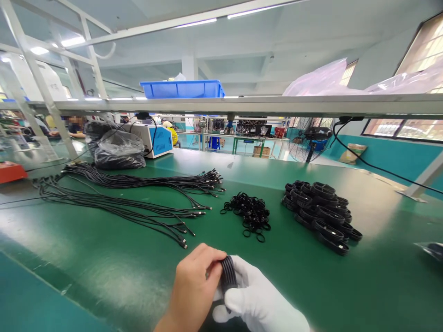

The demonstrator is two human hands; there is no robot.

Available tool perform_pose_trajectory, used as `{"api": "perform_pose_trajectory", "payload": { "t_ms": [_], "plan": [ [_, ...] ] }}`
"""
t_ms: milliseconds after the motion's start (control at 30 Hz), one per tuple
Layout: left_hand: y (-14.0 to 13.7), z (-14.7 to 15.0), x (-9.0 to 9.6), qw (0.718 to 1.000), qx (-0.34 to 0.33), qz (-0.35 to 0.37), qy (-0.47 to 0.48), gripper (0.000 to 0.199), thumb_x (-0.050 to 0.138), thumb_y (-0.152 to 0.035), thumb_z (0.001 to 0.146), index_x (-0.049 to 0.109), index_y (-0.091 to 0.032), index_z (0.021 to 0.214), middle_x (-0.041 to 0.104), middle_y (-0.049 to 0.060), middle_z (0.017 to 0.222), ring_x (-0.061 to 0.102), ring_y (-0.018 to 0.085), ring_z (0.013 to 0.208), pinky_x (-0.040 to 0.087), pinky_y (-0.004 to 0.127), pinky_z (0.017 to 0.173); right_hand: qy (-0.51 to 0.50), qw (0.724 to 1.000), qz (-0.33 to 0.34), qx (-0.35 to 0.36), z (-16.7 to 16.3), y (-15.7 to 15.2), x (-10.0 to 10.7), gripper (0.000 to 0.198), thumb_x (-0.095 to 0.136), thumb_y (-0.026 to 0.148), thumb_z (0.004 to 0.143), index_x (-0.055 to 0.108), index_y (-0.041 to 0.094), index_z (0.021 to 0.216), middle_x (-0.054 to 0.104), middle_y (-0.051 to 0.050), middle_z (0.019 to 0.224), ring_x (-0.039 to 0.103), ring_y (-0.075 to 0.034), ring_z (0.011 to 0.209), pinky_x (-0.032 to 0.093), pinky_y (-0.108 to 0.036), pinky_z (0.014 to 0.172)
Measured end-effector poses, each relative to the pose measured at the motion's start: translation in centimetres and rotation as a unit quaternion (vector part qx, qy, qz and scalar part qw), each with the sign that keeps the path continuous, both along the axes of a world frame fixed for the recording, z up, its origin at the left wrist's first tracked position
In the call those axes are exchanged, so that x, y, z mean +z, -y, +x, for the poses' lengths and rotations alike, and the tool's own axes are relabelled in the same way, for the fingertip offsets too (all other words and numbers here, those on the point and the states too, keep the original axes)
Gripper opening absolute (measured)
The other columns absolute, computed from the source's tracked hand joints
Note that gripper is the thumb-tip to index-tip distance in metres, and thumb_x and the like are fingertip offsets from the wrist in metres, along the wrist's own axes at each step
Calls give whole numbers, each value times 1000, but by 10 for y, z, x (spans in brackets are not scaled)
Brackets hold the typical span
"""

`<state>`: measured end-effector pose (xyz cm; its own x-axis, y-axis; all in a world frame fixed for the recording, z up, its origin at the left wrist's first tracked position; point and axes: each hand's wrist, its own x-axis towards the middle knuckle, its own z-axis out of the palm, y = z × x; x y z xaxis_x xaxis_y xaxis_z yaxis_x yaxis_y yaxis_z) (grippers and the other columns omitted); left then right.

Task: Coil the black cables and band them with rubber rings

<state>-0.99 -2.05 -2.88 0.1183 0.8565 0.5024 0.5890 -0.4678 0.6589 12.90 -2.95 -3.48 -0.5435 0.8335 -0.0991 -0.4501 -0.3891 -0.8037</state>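
Observation:
Both hands hold one coiled black cable [228, 272] just over the front of the green table. My left hand [195, 281], bare, pinches the coil's upper left edge between thumb and fingers. My right hand [258, 297], in a white glove, wraps round the coil from the right, its thumb across the front. Ahead lies a small heap of black rubber bands [248, 211]. Long black cables [145, 180] stretch out in loose bundles on the left, their plugs pointing right. A pile of coiled cables [321, 210] sits to the right.
A shelf beam [242, 105] crosses above the table [277, 286] and bears a blue bin [183, 89]. Plastic-bagged black goods [119, 147] and a blue-white machine [154, 138] stand at the back left. A fan [309, 138] is beyond the table. People sit far left.

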Motion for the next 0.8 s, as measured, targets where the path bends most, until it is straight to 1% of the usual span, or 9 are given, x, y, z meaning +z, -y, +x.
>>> {"api": "perform_pose_trajectory", "payload": {
  "t_ms": [133, 267, 333, 433, 500, 567, 667, 733, 800],
  "plan": [
    [-7, 4, -3, 998, 24, -47, 34, 24, 50, -6, 70, 67, -23, 71, 64, -3, 68, 59, 13, 62, 45, 21, 58, -30, 999, -11, 18, 6, -1, -5, 50, 78, 26, 59, 56, 17, 103, 55, -4, 99, 59, -15, 85, 47, -26, 68],
    [-12, 10, -3, 996, 18, -87, 31, 23, 49, -7, 69, 66, -22, 72, 63, -3, 69, 58, 13, 62, 44, 22, 59, -46, 999, -24, 16, 10, -2, -9, 42, 77, 24, 62, 57, 17, 98, 53, -2, 94, 56, -12, 79, 47, -26, 67],
    [-13, 11, 0, 994, 14, -106, 27, 22, 49, -8, 69, 66, -22, 71, 63, -3, 69, 57, 13, 63, 43, 22, 60, -54, 998, -27, 13, 10, -2, -10, 41, 76, 25, 63, 57, 16, 99, 54, -3, 93, 56, -13, 79, 47, -27, 67],
    [-15, 7, 7, 991, 14, -134, 22, 18, 50, -11, 70, 65, -21, 69, 61, -3, 67, 55, 14, 61, 42, 24, 59, -80, 996, -37, 26, 9, -2, -10, 39, 71, 30, 69, 58, 13, 102, 56, -6, 91, 57, -15, 80, 46, -27, 67],
    [-17, 1, 13, 984, -18, -176, 35, 13, 55, -16, 71, 66, -21, 75, 63, -1, 73, 56, 15, 66, 43, 25, 62, -120, 990, -58, 45, 10, -3, -11, 36, 66, 32, 73, 59, 10, 101, 56, -6, 89, 56, -14, 77, 45, -26, 66],
    [-20, -7, 16, 963, -78, -243, 81, 17, 58, -22, 74, 68, -22, 88, 66, 1, 88, 59, 17, 80, 45, 28, 72, -159, 980, -95, 76, 12, -4, -11, 39, 62, 37, 74, 60, 8, 100, 58, -8, 91, 56, -13, 75, 45, -27, 67],
    [-23, -18, 13, 901, -190, -342, 187, 28, 58, -28, 78, 66, -22, 104, 66, 4, 104, 59, 19, 95, 44, 30, 85, -181, 966, -130, 129, 15, -6, -13, 52, 56, 45, 73, 61, 3, 103, 61, -12, 98, 60, -17, 79, 48, -29, 69],
    [-26, -22, 6, 863, -245, -367, 246, 30, 61, -28, 77, 65, -20, 105, 66, 5, 103, 59, 20, 94, 44, 30, 84, -174, 966, -127, 145, 15, -8, -16, 57, 51, 49, 74, 61, 0, 103, 62, -14, 100, 62, -20, 80, 50, -30, 68],
    [-28, -24, -1, 850, -261, -362, 281, 30, 65, -27, 74, 65, -18, 102, 67, 5, 98, 60, 19, 91, 45, 30, 83, -153, 970, -129, 139, 15, -8, -20, 59, 48, 50, 77, 61, -1, 103, 63, -15, 100, 64, -20, 77, 51, -30, 64]
  ]
}}
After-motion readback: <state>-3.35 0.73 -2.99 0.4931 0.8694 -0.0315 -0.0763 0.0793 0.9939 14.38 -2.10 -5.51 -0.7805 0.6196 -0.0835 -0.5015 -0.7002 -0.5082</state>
